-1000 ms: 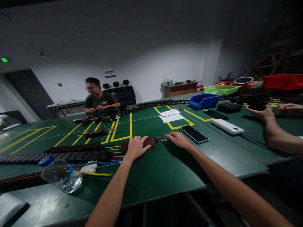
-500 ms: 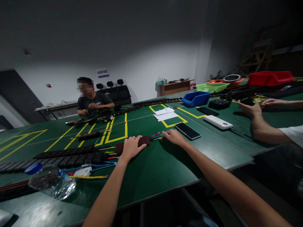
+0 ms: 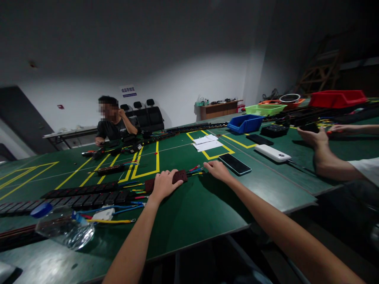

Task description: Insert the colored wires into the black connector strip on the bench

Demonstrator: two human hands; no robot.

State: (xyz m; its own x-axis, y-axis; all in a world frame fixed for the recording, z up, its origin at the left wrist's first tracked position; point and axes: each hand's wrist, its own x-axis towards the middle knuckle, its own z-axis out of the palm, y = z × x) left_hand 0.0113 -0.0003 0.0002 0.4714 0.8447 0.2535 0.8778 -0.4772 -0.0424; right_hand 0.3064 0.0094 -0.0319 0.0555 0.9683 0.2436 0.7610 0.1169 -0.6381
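Across a green-topped bench (image 3: pixel 189 225), a seated co-worker (image 3: pixel 114 130) now holds one hand raised beside the head; a second ago both of that person's hands were low at the bench. In the foreground, the wearer's left hand (image 3: pixel 166 184) remains clasped over a dark-red block (image 3: pixel 181 176), which has not moved in the last half second and lies near the front of the bench, just right of the black segmented strips (image 3: pixel 97 198). The right hand (image 3: pixel 217 170) bends its fingers just beside the lug-tipped wires (image 3: pixel 196 170) leading from the block, its fingertips a touch higher than half a second ago; whether they are apart or pinched together cannot be told. Near it lie a smartphone (image 3: pixel 235 163) and white sheets of paper (image 3: pixel 207 142). Among the containers, a clear plastic bottle (image 3: pixel 66 230) with a blue cap holds clear liquid at the left. Farther back, the insides of a blue bin (image 3: pixel 245 124) and a red bin (image 3: pixel 337 98) are hidden from this angle; beside a light-green tray (image 3: pixel 265 109), a pale-rimmed ring (image 3: pixel 290 98) sits at an orange tray (image 3: pixel 299 103). At right, another co-worker's hand (image 3: pixel 315 137) holds a dark object, its details lost in shadow.
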